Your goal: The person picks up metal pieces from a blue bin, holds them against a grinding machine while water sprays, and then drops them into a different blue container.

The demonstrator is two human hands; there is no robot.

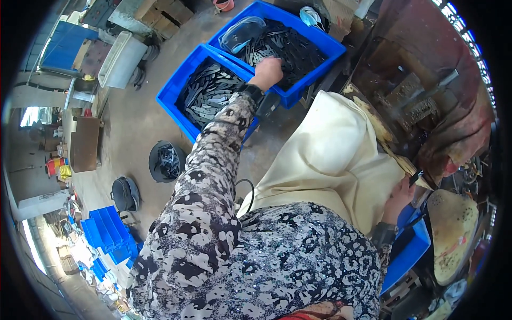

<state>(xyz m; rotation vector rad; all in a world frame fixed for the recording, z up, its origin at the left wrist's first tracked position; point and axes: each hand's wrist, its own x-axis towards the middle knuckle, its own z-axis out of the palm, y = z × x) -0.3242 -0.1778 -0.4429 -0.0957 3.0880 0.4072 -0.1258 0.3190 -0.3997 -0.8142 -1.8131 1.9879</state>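
My left hand [268, 73] reaches out over a blue plastic bin [338, 49] at the far side, just above flat dark metal pieces [290, 48] with holes. Its fingers curl downward; what they hold, if anything, is hidden. In the nearer blue bin [169, 106], beneath that forearm, lie several shinier flat metal pieces [210, 96]. My right hand [399, 197] rests low at the right, beside the cream cloth [330, 138] over my lap. Its fingers close around a small dark piece [416, 177] by the machine's edge.
A clear plastic container [242, 33] sits on the far bin's pieces. A wet, dirty machine basin [410, 101] with a reddish cover [453, 144] stands right. Left are a dark bucket [166, 161] holding metal pieces, another dark bucket [122, 193] and blue crates [109, 232].
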